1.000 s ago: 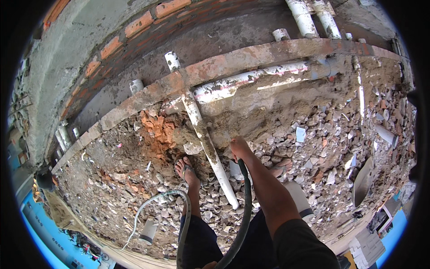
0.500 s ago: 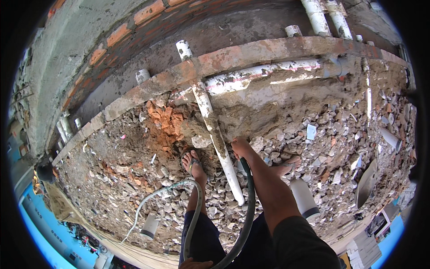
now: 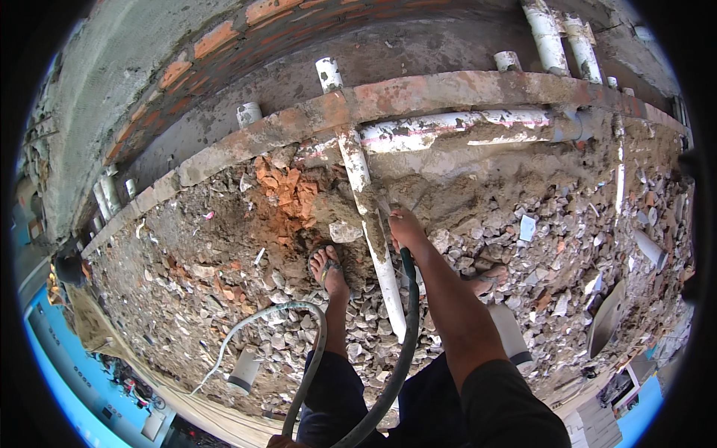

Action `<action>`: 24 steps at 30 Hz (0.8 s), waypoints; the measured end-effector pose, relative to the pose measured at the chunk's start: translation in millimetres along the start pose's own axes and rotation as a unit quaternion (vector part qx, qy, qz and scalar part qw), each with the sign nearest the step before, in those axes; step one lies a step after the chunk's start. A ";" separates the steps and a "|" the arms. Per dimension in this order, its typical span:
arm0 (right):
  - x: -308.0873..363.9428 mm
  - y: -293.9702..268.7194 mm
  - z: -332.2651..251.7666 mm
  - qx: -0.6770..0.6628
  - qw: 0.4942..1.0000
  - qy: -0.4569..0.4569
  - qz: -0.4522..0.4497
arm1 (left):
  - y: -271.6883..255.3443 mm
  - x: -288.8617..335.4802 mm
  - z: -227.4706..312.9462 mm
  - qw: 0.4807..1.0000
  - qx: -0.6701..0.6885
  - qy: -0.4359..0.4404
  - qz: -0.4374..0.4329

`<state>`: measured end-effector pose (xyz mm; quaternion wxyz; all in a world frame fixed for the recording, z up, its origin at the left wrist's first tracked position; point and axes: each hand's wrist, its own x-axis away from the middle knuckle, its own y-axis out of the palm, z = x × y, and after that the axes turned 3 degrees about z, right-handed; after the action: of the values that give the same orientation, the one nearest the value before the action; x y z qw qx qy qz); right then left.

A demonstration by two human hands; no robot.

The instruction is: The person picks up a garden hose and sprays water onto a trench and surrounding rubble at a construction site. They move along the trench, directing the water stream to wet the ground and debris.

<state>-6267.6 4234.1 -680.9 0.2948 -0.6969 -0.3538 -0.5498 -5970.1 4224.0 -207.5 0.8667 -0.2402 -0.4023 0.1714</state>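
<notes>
My right hand (image 3: 405, 228) is closed round the far end of a dark green hose (image 3: 411, 313), just right of a mud-smeared white pipe (image 3: 381, 261). That pipe slants over the rubble and crosses the brick edge. From the hand the hose curves down towards my body, and its paler loop (image 3: 310, 306) swings out left over the stones. At the lower edge my left hand (image 3: 287, 442) shows only in part, wrapped on the hose. Wet-looking mud (image 3: 441, 194) lies just beyond my right hand. Whether water leaves the hose is hard to make out.
A thicker white pipe (image 3: 455, 131) runs along the low brick edge (image 3: 448, 88). Crumbled orange brick (image 3: 287, 194) lies beside my left foot (image 3: 327, 267). Short pipe pieces (image 3: 244, 371) and broken stones cover the ground. Upright pipes (image 3: 545, 37) stand behind the edge.
My right hand has moved farther out, closer to the slanted pipe and the mud. My left hand has shifted left and lower with the hose. The whole view has tilted slightly.
</notes>
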 end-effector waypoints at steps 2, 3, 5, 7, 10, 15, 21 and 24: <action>-2.0 20.8 3.9 0.003 0.998 -0.068 0.003 | -16.3 10.5 4.6 0.999 0.014 -0.043 -0.023; -3.9 29.4 6.8 0.005 0.995 -0.104 0.003 | -22.2 15.6 5.9 0.997 0.011 -0.063 -0.042; -6.5 46.1 16.6 -0.012 0.991 -0.130 -0.006 | -29.3 26.7 7.5 0.993 -0.014 -0.096 -0.065; -8.3 59.1 24.6 -0.004 0.995 -0.096 0.014 | -31.8 35.9 5.3 0.988 -0.056 -0.122 -0.069; -4.5 77.6 31.2 -0.017 0.996 -0.083 0.008 | -29.0 43.7 -2.5 0.989 -0.026 -0.138 -0.040; 3.2 92.3 22.8 0.006 0.996 -0.083 0.017 | -7.3 41.7 -13.7 0.997 0.009 -0.071 -0.007; -9.7 45.3 1.6 0.038 0.986 -0.130 0.097 | 34.7 21.4 -30.5 0.993 -0.007 -0.095 0.063; -6.2 11.6 -2.5 0.047 0.990 -0.081 0.101 | 54.2 9.1 -39.0 0.995 -0.008 -0.057 0.087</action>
<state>-6260.4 4224.3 -686.6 0.3510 -0.7569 -0.3299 -0.4416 -5939.7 4262.4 -253.8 0.8223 -0.2712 -0.4299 0.2558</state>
